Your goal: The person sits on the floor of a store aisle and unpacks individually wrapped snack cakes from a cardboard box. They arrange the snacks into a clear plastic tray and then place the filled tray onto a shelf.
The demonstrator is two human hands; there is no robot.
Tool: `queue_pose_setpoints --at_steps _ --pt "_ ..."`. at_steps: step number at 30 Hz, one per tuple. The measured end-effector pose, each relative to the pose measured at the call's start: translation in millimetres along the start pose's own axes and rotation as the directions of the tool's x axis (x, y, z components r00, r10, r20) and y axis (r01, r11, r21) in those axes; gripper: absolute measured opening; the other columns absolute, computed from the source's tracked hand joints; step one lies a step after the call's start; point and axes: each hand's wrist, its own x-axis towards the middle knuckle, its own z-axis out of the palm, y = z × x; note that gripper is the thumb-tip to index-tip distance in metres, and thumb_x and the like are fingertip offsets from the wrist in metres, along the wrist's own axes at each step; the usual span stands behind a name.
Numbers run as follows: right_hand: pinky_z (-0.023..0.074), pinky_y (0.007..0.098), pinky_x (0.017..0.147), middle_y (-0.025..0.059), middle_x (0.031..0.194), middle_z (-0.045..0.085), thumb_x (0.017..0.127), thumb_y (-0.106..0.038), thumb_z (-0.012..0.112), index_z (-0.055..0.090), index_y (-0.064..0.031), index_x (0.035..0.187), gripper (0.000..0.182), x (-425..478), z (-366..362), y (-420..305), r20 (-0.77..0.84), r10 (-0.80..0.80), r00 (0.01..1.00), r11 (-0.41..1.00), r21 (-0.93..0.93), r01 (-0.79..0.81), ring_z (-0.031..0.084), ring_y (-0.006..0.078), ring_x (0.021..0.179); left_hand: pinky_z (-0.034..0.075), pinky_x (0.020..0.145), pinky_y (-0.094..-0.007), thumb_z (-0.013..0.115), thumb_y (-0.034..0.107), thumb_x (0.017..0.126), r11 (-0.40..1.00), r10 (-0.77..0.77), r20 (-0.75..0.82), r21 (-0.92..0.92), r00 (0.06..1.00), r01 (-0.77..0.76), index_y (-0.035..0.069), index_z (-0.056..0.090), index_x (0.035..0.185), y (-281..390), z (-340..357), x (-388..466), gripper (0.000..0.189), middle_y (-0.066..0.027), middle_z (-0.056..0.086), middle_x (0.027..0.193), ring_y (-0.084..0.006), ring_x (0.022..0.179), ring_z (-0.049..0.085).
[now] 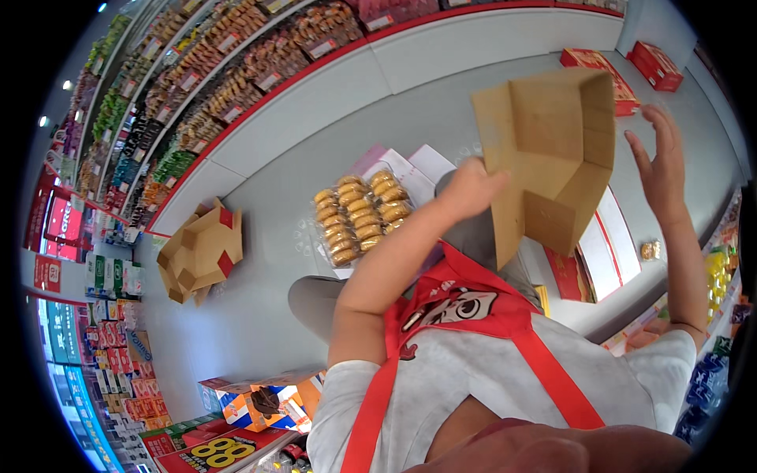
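Observation:
My left hand (pixel 473 189) grips the edge of an unfolded cardboard box (pixel 553 136), its brown inside facing up and its flaps spread. To the right of the box my right hand (pixel 662 159) is raised, fingers apart, touching nothing. By my knee, beneath my left forearm, lie clear plastic trays of round golden pastries (pixel 358 213) in rows. White and pink printed card (pixel 414 168) lies under and behind them. A red and white box (pixel 609 248) is on the floor below the cardboard. A small wrapped pastry (pixel 650 250) sits right of it.
Another opened brown cardboard box (pixel 201 251) rests on the grey floor at the left. Red boxes (pixel 655 65) stand at the upper right. Shelves of packaged snacks (pixel 248 65) line the upper left. A carton with orange and blue sides (pixel 266 405) stands near the bottom.

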Motion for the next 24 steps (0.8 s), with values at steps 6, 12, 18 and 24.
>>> queue_pose_setpoints --at_steps 6,12,18,24 --pt "0.0415 0.0421 0.093 0.0166 0.123 0.048 0.073 -0.017 0.075 0.045 -0.0022 0.121 0.059 -88 67 -65 0.483 -0.358 0.799 0.867 0.490 0.092 0.049 0.0346 0.111 0.050 0.074 -0.0299 0.061 0.012 0.081 0.934 -0.159 -0.032 -0.330 0.987 0.139 -0.007 0.062 0.100 -43 -43 23 0.026 -0.0103 0.066 0.094 -0.0186 0.083 0.063" --pt "0.0449 0.0382 0.087 0.0192 0.124 0.046 0.076 -0.009 0.070 0.042 0.0009 0.124 0.057 -77 99 -86 0.226 0.233 0.946 0.827 0.465 -0.315 0.052 0.0354 0.105 0.051 0.074 -0.0326 0.061 0.008 0.080 0.770 -0.194 -0.089 -0.631 0.977 0.096 -0.007 0.058 0.105 -63 -44 29 0.029 -0.0114 0.064 0.095 -0.0211 0.083 0.063" --pt "0.0467 0.0363 0.080 0.0190 0.099 0.062 0.084 -0.025 0.062 0.057 0.0032 0.110 0.038 -72 97 -86 0.882 0.161 0.443 0.769 0.169 -0.616 0.058 0.0332 0.093 0.051 0.077 -0.0342 0.061 0.006 0.080 0.752 -0.228 -0.104 -0.650 0.968 0.108 -0.007 0.056 0.108 -85 -55 12 0.032 -0.0123 0.063 0.100 -0.0220 0.089 0.063" --pt "0.0456 0.0348 0.084 0.0163 0.101 0.064 0.087 -0.032 0.059 0.063 -0.0010 0.108 0.038 -75 93 -62 0.561 0.117 0.820 0.537 0.658 -0.527 0.060 0.0276 0.095 0.053 0.079 -0.0332 0.061 0.005 0.078 0.805 -0.243 -0.051 -0.568 0.969 0.172 -0.003 0.054 0.113 -78 -93 -19 0.036 -0.0116 0.062 0.102 -0.0214 0.091 0.063"
